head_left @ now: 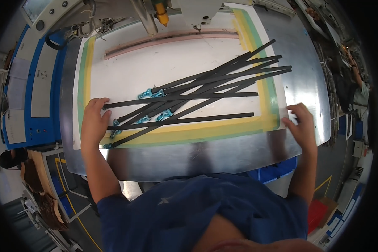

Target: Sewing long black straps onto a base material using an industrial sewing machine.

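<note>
Silvery metal tabletop [164,164] fills mid-frame, bearing a white sheet [122,75] bordered by yellow and green tape [197,133]; long flat black straps with teal-wrapped ends [201,97] lie crossed at centre. At left, thumb and forefinger of the left hand [95,119] flank one strap end; whether they pinch it, I cannot tell. The right hand [300,122], at right, curves loosely around nothing. Handling one strap seems the step in hand; shifting it calls for a light pinch. Writing on the blue cabinet [25,122], far left, is unreadable.

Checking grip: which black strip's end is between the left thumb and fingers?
The upper of two near-level strips: only its end lies inside the left hand.
</note>
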`<state>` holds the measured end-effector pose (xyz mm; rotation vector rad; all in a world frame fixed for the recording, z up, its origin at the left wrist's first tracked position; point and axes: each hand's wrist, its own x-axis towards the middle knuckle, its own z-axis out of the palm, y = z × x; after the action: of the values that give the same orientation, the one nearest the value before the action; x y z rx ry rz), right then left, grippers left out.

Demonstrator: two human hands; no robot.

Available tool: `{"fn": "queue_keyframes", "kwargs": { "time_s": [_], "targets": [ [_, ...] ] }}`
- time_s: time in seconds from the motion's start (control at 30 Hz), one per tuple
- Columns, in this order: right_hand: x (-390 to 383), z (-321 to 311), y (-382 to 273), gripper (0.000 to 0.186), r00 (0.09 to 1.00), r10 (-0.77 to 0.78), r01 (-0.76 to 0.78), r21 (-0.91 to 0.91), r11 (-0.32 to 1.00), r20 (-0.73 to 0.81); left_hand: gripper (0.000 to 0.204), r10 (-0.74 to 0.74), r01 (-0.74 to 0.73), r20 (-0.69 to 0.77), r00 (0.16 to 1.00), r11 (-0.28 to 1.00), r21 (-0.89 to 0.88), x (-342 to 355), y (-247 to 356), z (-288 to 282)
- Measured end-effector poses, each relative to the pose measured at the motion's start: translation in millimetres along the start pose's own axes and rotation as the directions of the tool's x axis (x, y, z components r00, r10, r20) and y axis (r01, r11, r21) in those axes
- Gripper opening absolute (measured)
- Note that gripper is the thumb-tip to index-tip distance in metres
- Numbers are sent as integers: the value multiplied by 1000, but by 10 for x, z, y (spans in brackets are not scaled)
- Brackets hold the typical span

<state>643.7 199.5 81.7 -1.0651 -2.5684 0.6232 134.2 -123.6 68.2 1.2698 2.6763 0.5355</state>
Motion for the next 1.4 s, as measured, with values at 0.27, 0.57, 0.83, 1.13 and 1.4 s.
{"fn": "queue_keyframes", "kwargs": {
  "time_s": [0.27,0.57,0.83,1.13,1.4],
  "targets": [
    [574,940,-1079,21,942,-230,248,-44,968,245,21,189,-180,199,962,982,-62,313,-459,-194],
    [1191,1389,-2048,25,911,-411,402,-135,906,-45,23,365,-275,184,913,881,-385,645,-303,-120],
    [1835,1916,-2959,35,816,-488,555,-186,811,309,25,755,-735,-107,646,579,-354,909,-447,-8],
    [2451,2038,-3243,19,798,-363,471,-121,874,480,64,632,-627,56,773,774,-86,1587,-880,444],
    [2777,2198,-3244,15,790,-464,586,-272,764,400,61,638,-634,-126,760,770,78,1896,-851,821]
  ]
}}
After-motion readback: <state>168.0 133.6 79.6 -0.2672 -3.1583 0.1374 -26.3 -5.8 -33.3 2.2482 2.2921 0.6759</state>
